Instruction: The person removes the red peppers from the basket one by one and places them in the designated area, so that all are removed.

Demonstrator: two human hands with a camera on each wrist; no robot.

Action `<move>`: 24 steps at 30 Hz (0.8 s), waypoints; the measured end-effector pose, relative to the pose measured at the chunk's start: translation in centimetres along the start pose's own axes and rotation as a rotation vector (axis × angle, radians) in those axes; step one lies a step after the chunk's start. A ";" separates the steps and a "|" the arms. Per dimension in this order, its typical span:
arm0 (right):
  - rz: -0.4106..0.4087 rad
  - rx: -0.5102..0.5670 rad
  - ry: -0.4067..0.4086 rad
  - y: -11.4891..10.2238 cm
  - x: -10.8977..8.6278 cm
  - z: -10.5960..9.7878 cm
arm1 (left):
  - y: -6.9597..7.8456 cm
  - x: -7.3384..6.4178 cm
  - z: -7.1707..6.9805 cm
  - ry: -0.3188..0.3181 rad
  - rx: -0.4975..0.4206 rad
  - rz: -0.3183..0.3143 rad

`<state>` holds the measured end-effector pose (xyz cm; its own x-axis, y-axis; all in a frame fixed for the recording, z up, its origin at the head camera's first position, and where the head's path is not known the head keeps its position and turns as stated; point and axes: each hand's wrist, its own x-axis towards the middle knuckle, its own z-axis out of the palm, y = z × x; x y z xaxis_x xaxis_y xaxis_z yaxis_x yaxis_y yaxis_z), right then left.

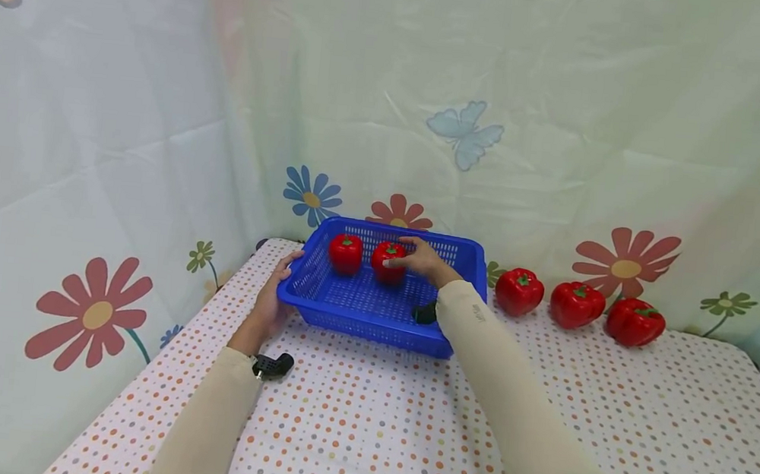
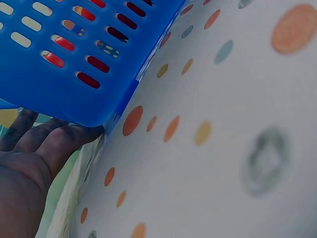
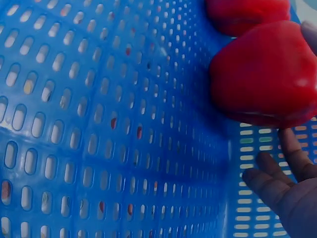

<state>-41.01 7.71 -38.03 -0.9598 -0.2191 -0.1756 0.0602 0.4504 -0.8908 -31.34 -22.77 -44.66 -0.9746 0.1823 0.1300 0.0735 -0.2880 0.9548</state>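
A blue plastic basket (image 1: 371,331) with slotted walls stands on the table near the back curtain. My left hand (image 1: 271,299) rests against its left side, with fairly straight fingers (image 2: 59,141) right at the basket edge in the left wrist view. Inside the basket, my right hand (image 1: 424,260) holds a red bell pepper (image 1: 387,268) by its side, thumb and fingers on opposite sides of it. Another red bell pepper (image 1: 345,255) stands upright left of it in the basket. The held pepper (image 3: 262,74) overlaps that other one in the right wrist view.
Right of the basket, three red bell peppers (image 1: 519,292) lie in a row along the table's back edge. A dotted cloth (image 1: 348,425) covers the table. Flower-print curtains (image 1: 572,95) hang behind it and on the left.
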 end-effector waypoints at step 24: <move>0.042 -0.113 0.017 0.8 0.4 0.0 | 0.0 0.0 0.0 -0.006 -0.023 -0.008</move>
<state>-41.31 7.97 -38.82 -0.9616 -0.1836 -0.2039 0.0703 0.5535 -0.8299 -31.35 -22.75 -44.65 -0.9739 0.1900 0.1244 0.0612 -0.3078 0.9495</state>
